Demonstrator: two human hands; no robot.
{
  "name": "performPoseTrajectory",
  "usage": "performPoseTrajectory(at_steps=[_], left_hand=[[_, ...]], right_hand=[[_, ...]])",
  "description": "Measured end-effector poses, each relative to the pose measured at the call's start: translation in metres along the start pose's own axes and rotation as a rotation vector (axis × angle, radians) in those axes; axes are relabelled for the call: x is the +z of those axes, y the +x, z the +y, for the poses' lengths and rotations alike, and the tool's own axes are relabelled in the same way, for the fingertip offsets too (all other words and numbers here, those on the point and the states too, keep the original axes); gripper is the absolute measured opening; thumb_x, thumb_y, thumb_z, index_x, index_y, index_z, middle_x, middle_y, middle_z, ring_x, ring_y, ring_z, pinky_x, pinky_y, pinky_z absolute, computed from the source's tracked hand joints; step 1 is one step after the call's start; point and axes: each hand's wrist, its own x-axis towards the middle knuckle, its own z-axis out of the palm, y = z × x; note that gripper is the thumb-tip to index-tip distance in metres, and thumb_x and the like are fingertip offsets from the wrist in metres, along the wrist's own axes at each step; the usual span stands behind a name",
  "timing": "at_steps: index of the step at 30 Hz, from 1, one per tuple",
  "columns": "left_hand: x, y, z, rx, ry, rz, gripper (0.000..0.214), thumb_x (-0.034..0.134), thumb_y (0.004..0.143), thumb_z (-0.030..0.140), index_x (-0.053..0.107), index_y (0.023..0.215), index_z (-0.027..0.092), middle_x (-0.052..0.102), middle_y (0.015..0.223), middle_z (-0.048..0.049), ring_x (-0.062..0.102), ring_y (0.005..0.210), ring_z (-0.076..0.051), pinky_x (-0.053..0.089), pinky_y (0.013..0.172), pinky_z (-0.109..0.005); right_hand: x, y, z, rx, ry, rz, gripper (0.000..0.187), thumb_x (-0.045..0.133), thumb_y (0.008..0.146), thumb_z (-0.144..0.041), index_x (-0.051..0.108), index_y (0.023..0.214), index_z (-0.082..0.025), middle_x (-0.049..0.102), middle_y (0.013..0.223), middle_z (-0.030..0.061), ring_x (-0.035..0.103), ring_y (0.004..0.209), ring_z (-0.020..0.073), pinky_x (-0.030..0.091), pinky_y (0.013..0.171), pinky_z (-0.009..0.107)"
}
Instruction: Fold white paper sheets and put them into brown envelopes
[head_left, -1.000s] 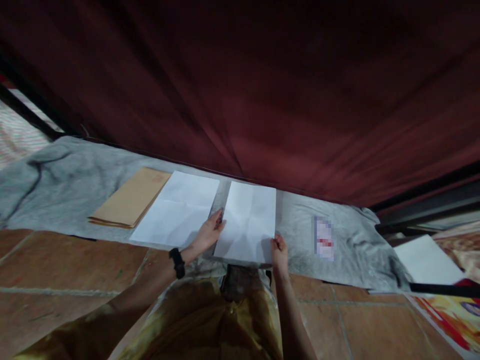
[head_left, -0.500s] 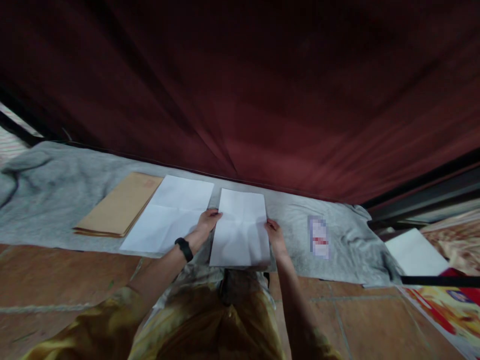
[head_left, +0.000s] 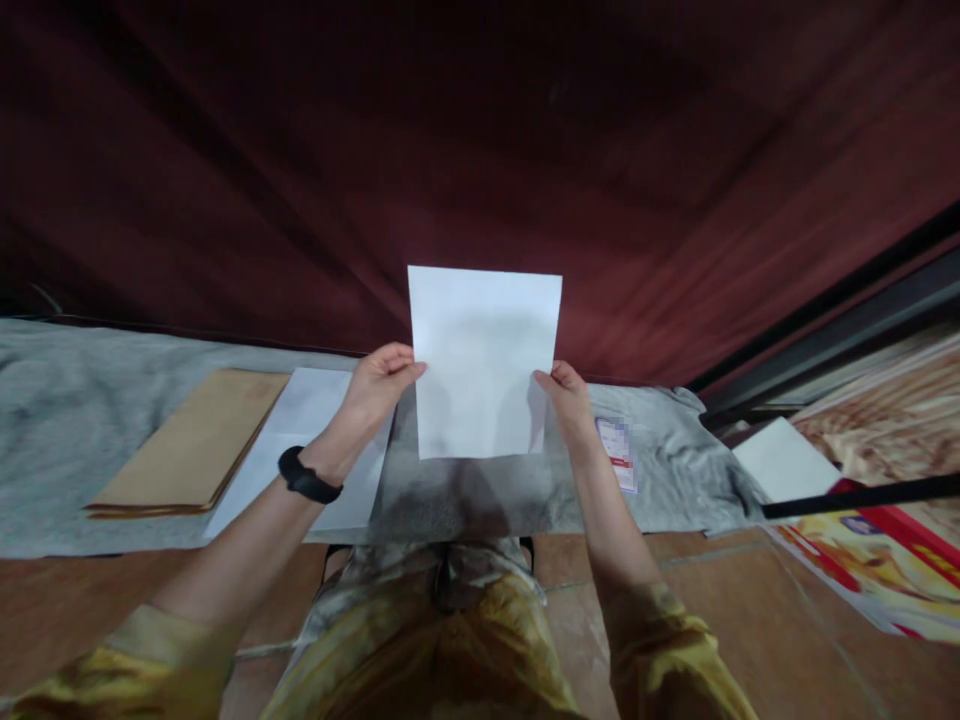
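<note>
A white sheet of paper (head_left: 484, 360) is held up in the air above the grey cloth (head_left: 67, 440). My left hand (head_left: 379, 385) pinches its left edge, and a black band sits on that wrist. My right hand (head_left: 566, 400) pinches the right edge. Both hands are closed on the sheet. Under my left forearm a second white sheet (head_left: 296, 430) lies flat on the cloth, partly hidden by the arm. A stack of brown envelopes (head_left: 191, 445) rests to its left.
A dark red curtain (head_left: 480, 150) hangs behind the cloth. A small printed card (head_left: 616, 452) lies on the cloth to the right. Further right are another white sheet (head_left: 784, 460), a black bar (head_left: 862, 495) and a colourful printed mat (head_left: 877, 565). Brown floor tiles (head_left: 712, 610) run in front.
The sheet that lay flat on the cloth has been lifted and now stands upright in both hands. The view has shifted so the cloth sits lower.
</note>
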Motion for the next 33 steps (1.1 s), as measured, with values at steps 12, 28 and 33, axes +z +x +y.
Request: performPoseTrajectory(at_steps=[12, 28, 33], left_hand=[[-0.026, -0.051, -0.059, 0.526, 0.595, -0.164, 0.018, 0.051, 0.093, 0.023, 0.069, 0.092, 0.022, 0.075, 0.106, -0.0063, 0.067, 0.104, -0.021, 0.052, 0.097, -0.040], [-0.054, -0.104, -0.147, 0.473, 1.111, -0.557, 0.052, 0.044, 0.082, 0.000, 0.067, 0.125, 0.019, 0.068, 0.132, -0.0093, 0.061, 0.125, -0.022, 0.049, 0.110, -0.041], [-0.024, -0.109, -0.142, 0.439, 1.066, -0.396, 0.051, 0.037, 0.093, 0.009, 0.057, 0.138, 0.017, 0.057, 0.147, -0.0104, 0.050, 0.138, -0.021, 0.043, 0.116, -0.043]], right_hand=[[-0.035, -0.065, 0.060, -0.142, -0.349, -0.130, 0.013, 0.065, 0.078, -0.027, 0.068, 0.089, -0.021, 0.072, 0.114, 0.0060, 0.066, 0.108, 0.0235, 0.048, 0.098, 0.038], [-0.068, -0.131, 0.134, -0.338, -0.973, -0.384, 0.058, 0.035, 0.088, -0.003, 0.061, 0.137, -0.020, 0.056, 0.147, 0.0078, 0.047, 0.139, 0.0194, 0.041, 0.118, 0.044], [-0.042, -0.130, 0.130, -0.243, -0.914, -0.142, 0.048, 0.036, 0.097, -0.015, 0.058, 0.140, -0.021, 0.056, 0.146, 0.0094, 0.051, 0.137, 0.0215, 0.045, 0.114, 0.045]])
